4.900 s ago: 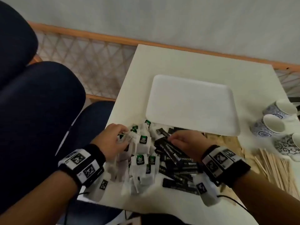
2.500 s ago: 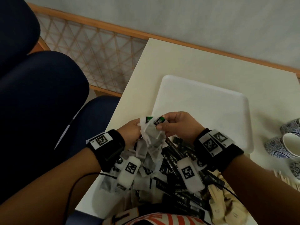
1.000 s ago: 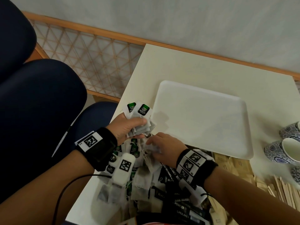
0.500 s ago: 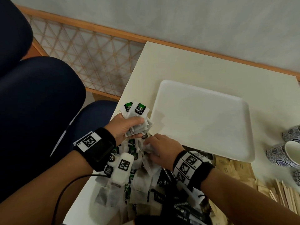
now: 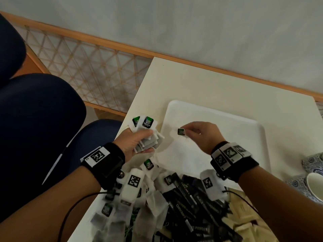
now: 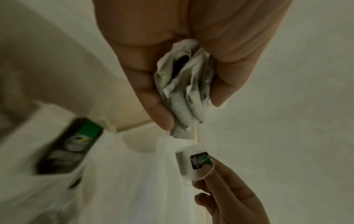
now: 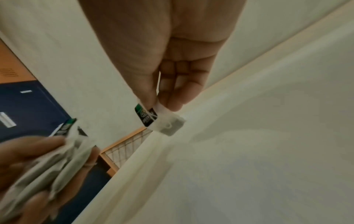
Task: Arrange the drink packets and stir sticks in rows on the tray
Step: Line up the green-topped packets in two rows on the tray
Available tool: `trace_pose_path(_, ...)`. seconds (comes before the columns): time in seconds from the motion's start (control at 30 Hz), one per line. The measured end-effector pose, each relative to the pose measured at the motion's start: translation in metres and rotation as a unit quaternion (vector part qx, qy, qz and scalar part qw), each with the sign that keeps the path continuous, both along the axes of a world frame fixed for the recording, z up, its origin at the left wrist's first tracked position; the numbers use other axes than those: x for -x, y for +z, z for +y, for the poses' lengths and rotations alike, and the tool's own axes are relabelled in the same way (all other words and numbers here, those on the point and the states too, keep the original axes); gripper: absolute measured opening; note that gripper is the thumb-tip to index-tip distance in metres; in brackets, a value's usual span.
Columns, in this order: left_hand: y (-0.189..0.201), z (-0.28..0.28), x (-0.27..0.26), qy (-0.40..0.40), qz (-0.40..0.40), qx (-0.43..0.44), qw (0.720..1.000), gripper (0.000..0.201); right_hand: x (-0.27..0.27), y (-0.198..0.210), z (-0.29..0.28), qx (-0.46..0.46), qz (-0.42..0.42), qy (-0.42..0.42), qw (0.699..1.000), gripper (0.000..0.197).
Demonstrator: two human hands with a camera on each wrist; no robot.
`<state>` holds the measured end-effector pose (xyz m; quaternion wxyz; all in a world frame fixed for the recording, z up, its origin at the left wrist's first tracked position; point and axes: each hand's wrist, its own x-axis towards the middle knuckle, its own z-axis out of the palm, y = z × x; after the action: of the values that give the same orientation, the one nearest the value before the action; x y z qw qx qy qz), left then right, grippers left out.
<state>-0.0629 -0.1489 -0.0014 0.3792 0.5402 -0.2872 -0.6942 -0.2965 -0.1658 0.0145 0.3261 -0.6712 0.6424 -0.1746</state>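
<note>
My left hand (image 5: 134,142) grips a bunch of white tea bags (image 5: 148,137) with green and black tags, held just left of the white tray (image 5: 244,137). The same bunch (image 6: 185,94) shows crumpled between thumb and fingers in the left wrist view. My right hand (image 5: 201,135) pinches one tea bag (image 5: 181,132) by its tag end over the tray's near-left corner; in the right wrist view that tea bag (image 7: 159,119) hangs from thumb and fingers just above the tray. A heap of tea bags (image 5: 153,206) and black stick packets (image 5: 188,203) lies on the table below both wrists.
Tan packets (image 5: 244,224) lie at the bottom right of the heap. Blue patterned cups (image 5: 312,175) stand at the right edge of the cream table (image 5: 192,81). A dark blue chair (image 5: 43,128) and a lattice rail (image 5: 87,67) are to the left.
My right hand has lifted out of the heap with one tea bag and moved up over the tray's near-left corner. My left hand still holds its bunch in about the same place.
</note>
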Motion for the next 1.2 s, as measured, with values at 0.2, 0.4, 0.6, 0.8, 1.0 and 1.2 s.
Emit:
trace_pose_path(0.2, -0.008, -0.039, 0.007, 0.010, 0.001, -0.003, 1.000, 0.019, 0.003, -0.010, -0.075, -0.012, 0.014, 0.010, 1.000, 0.013)
trace_pose_path(0.4, -0.018, -0.069, 0.011, 0.040, 0.025, -0.020, 0.999, 0.027, 0.000, -0.033, -0.126, -0.030, -0.019, -0.008, 0.999, 0.017)
trace_pose_path(0.6, -0.026, -0.087, 0.019, 0.038, 0.036, -0.039, 0.998, 0.010, 0.002, -0.048, -0.152, -0.021, -0.038, -0.057, 0.997, 0.020)
trace_pose_path(0.8, -0.031, -0.095, 0.031, 0.030, 0.042, -0.047, 0.998, 0.010, 0.002, -0.048, -0.161, -0.010, -0.043, -0.072, 0.996, 0.020)
trace_pose_path(1.0, -0.027, -0.092, 0.041, 0.017, 0.049, -0.049, 0.997, 0.008, 0.007, -0.036, -0.144, 0.041, -0.009, -0.060, 0.997, 0.023)
trace_pose_path(1.2, -0.024, -0.090, 0.051, -0.003, 0.044, -0.048, 0.998, 0.017, 0.001, -0.029, -0.097, -0.096, -0.170, 0.038, 0.980, 0.039)
